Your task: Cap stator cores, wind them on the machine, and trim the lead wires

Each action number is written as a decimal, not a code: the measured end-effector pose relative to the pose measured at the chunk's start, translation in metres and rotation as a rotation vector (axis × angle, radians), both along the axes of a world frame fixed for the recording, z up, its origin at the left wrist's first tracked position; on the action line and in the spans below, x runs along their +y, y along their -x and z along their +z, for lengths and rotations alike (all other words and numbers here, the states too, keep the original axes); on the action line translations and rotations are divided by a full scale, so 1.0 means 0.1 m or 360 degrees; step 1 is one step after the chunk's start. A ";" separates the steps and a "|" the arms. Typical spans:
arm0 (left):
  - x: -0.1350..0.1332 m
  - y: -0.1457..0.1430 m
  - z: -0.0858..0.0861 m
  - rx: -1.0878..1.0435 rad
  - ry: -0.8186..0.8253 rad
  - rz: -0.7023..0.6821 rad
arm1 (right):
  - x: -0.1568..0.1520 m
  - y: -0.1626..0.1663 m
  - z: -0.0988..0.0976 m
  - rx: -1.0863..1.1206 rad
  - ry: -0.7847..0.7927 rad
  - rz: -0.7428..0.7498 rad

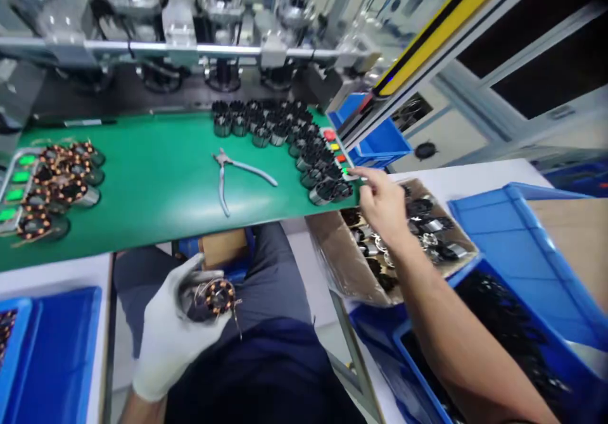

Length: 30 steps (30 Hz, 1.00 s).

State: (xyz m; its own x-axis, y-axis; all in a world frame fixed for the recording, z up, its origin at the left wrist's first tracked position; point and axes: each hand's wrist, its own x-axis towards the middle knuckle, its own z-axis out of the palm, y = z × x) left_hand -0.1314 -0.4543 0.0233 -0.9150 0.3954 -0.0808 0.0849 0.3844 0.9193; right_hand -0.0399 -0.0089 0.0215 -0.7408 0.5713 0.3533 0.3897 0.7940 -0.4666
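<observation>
A factory bench fronts a row of grey assembly machinery, with a green mat (156,177) spread across the work surface. Below the mat's near edge, over my lap, my gloved left hand (171,335) is closed around a wound stator (215,297), its copper coils turned up towards the camera and a loose wire end hanging from it. At the mat's right-hand corner, my bare right hand (382,207) has its forefinger stretched out and its other fingers loosely curled, gripping nothing that I can see; the fingertip is at a strip of coloured buttons (336,149) along the mat's right edge, near the green one, though I cannot tell whether it touches. Near the middle of the mat lie pliers (237,174), handles spread. Black stator cores (294,139) stand in a crowded band along the mat's far right side, and copper-wound stators (61,180) cluster at its left end. Just off the mat's right corner, under my right hand, a cardboard box (342,259) holds more parts, with blue bins (522,266) beyond it.
</observation>
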 end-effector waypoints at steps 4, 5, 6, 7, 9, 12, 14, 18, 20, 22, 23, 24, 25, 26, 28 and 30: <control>-0.02 0.13 0.32 0.0016 0.0254 -0.0246 | -0.65 -0.17 0.52 0.0317 -0.0011 -0.0032; -0.01 0.18 0.39 0.0008 0.0319 -0.0334 | -0.89 -0.20 0.63 0.0412 0.0222 0.0008; 0.00 0.23 0.46 -0.0008 0.0374 -0.0435 | -1.12 -0.21 0.71 0.0428 0.0513 0.0166; 0.03 0.27 0.50 -0.0025 0.0413 -0.0546 | -1.35 -0.20 0.75 0.0274 0.0889 0.0420; 0.10 0.33 0.52 -0.0029 0.0441 -0.0794 | -1.73 -0.12 0.72 -0.0183 0.1638 0.0880; 0.15 0.33 0.43 -0.0004 0.0333 -0.1013 | -2.02 0.05 0.51 -0.0436 0.2299 0.1112; 0.08 0.29 0.37 0.0120 0.0175 -0.0790 | -2.07 0.12 0.37 -0.0242 0.2474 0.1012; -0.20 0.24 0.45 0.0829 0.0061 -0.0412 | -2.08 0.18 0.28 0.0204 0.2501 0.0653; -0.30 0.28 0.54 0.1166 0.0187 -0.0678 | -2.12 0.20 0.28 0.0256 0.2508 0.0581; -0.32 0.31 0.62 0.1339 0.0335 -0.0915 | -2.17 0.22 0.29 0.0275 0.2523 0.0567; -0.31 0.32 0.63 0.1350 0.0390 -0.0968 | -2.20 0.24 0.29 0.0288 0.2525 0.0569; -0.28 0.32 0.63 0.1332 0.0421 -0.0964 | -2.22 0.26 0.28 0.0298 0.2523 0.0574; -0.25 0.30 0.62 0.1302 0.0440 -0.0917 | -2.24 0.27 0.27 0.0310 0.2520 0.0582; -0.21 0.28 0.58 0.1269 0.0461 -0.0843 | -2.25 0.28 0.26 0.0328 0.2519 0.0590; -0.14 0.21 0.45 0.1204 0.0509 -0.0652 | -2.25 0.29 0.23 0.0375 0.2525 0.0583; -0.10 0.14 0.21 0.1047 0.0484 -0.0536 | -2.23 0.27 0.19 0.0408 0.2540 0.0561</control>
State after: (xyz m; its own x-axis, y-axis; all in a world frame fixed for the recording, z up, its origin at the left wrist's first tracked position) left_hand -0.1458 -0.4646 0.0444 -0.6478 0.7063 0.2854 0.7296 0.4676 0.4990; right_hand -0.0669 -0.2318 0.0408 -0.9230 0.2822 -0.2617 0.0953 -0.4912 -0.8658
